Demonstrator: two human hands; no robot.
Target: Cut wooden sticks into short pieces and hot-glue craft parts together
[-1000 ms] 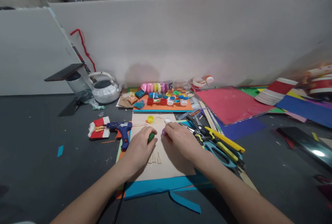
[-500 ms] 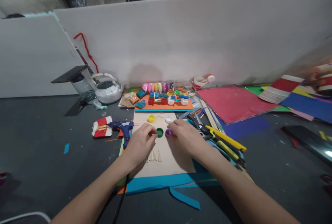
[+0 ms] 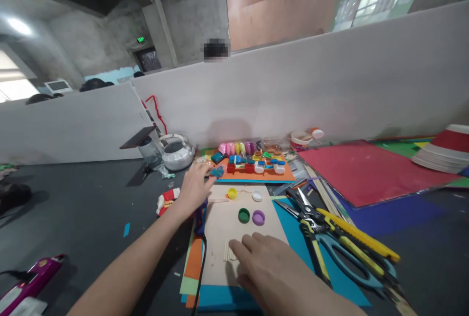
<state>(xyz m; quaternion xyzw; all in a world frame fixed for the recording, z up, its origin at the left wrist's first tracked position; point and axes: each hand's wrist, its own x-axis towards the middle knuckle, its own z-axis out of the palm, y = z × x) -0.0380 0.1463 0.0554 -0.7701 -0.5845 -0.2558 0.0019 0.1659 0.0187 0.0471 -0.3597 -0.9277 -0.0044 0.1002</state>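
My left hand (image 3: 196, 186) reaches forward with thumb and fingers apart, right at a small blue plastic-wrapped packet (image 3: 217, 173); whether they touch cannot be told. Beneath that wrist, a blue glue gun (image 3: 200, 219) is partly hidden. My right hand (image 3: 269, 267) hovers low over the beige sheet (image 3: 220, 216), its fingers stretched out and holding nothing. Short wooden sticks (image 3: 227, 251) lie by its fingertips, partly covered. Beyond it sit a green cap (image 3: 244, 215) and a purple cap (image 3: 258, 217) side by side. Farther back are a yellow cap (image 3: 232, 193) and a white cap (image 3: 257, 196).
Paint pots (image 3: 254, 166) stand on an orange board at the back. Scissors (image 3: 306, 218) and a yellow cutter (image 3: 361, 235) lie to the right, near a red sheet (image 3: 370, 172). A silver kettle (image 3: 178, 154) stands back left; a purple glue gun (image 3: 32, 284) lies front left.
My left hand has left the green cap and moved forward to the blue packet. My right hand has released the purple cap and drawn back toward me. The view has tilted up.
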